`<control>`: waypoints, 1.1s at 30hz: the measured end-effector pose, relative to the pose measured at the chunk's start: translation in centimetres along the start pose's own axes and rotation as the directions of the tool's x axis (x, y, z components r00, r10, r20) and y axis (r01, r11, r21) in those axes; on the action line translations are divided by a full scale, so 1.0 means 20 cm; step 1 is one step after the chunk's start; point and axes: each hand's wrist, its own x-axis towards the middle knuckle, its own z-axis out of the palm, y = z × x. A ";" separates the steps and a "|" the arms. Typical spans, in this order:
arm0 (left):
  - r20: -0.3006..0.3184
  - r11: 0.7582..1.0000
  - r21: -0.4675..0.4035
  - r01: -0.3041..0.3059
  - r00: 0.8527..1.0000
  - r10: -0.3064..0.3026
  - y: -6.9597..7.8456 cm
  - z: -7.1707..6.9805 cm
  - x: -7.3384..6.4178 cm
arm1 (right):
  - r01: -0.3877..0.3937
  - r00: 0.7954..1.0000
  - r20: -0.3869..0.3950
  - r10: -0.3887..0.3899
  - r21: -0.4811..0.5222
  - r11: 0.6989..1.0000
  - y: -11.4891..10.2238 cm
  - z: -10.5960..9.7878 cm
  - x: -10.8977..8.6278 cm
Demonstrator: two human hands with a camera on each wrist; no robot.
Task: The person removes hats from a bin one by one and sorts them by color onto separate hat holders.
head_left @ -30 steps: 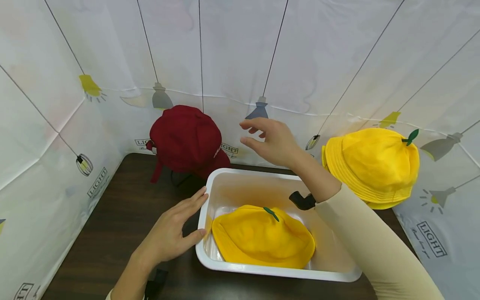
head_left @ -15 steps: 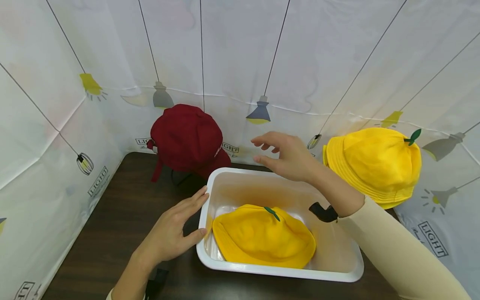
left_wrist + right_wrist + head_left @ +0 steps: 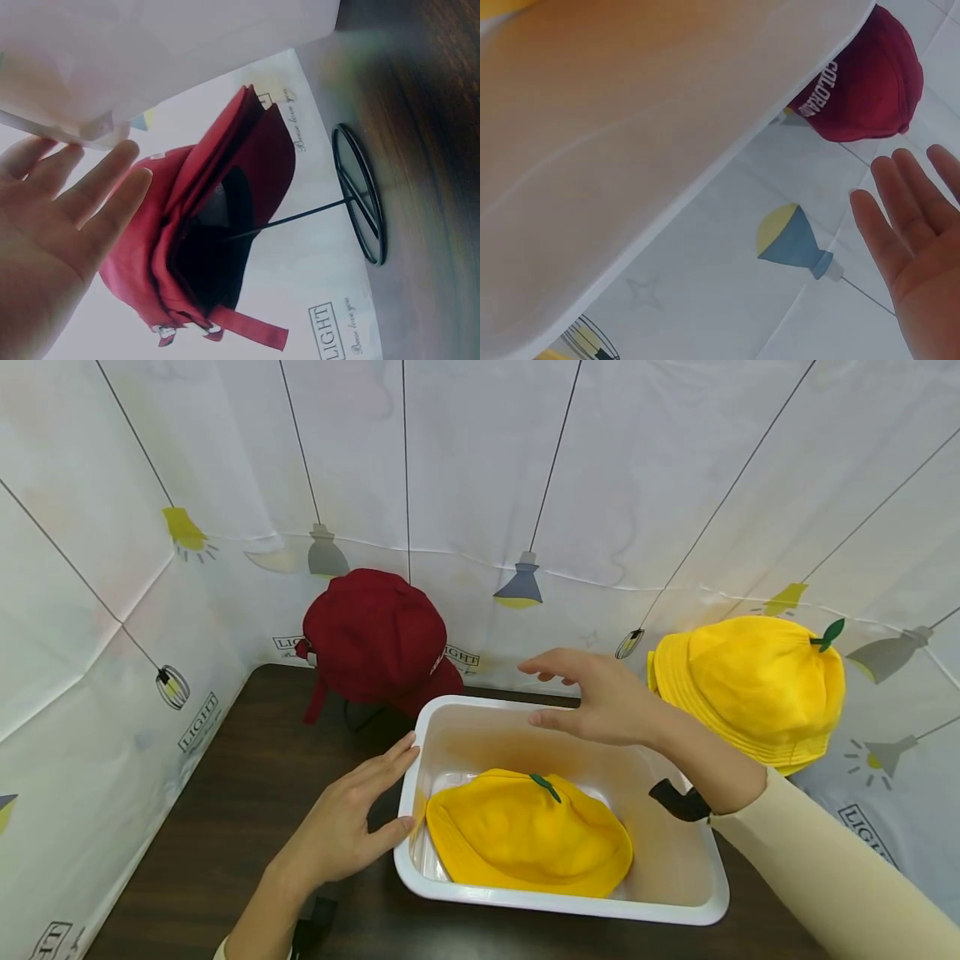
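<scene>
In the head view a white plastic tub (image 3: 442,890) stands on the dark table, with a yellow bucket hat (image 3: 525,835) lying flattened inside it. My left hand (image 3: 341,827) rests its fingertips and thumb on the tub's left rim, fingers spread. Over the tub's back edge my right hand (image 3: 600,697) hovers with relaxed fingers, holding nothing. A dark red cap (image 3: 375,635) sits behind the tub at left; the left wrist view shows this red cap (image 3: 217,217) on a thin black wire stand (image 3: 360,195). The right wrist view shows lettering on the cap (image 3: 862,82).
A second yellow hat (image 3: 750,685) with a green leaf is raised at the back right, close to my right forearm. A white printed curtain (image 3: 465,468) encloses the dark wooden table (image 3: 210,835) at the back and sides.
My right hand has moved right and down, toward the back rim of the tub, its fingers staying loose. My left hand has kept its place on the rim.
</scene>
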 end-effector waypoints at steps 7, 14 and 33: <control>-0.006 1.000 0.002 -0.017 1.000 0.017 -0.01 0.00 0.00 | -0.015 0.998 0.062 0.015 -0.009 1.000 0.02 -0.03 -0.04; -0.008 1.000 -0.003 -0.017 1.000 0.017 -0.01 0.01 0.00 | -0.021 0.992 0.124 0.022 -0.010 1.000 0.03 -0.02 -0.08; 0.002 1.000 -0.013 0.009 1.000 -0.009 -0.01 0.01 0.00 | -0.093 0.930 0.367 0.008 0.217 0.972 0.05 0.05 -0.10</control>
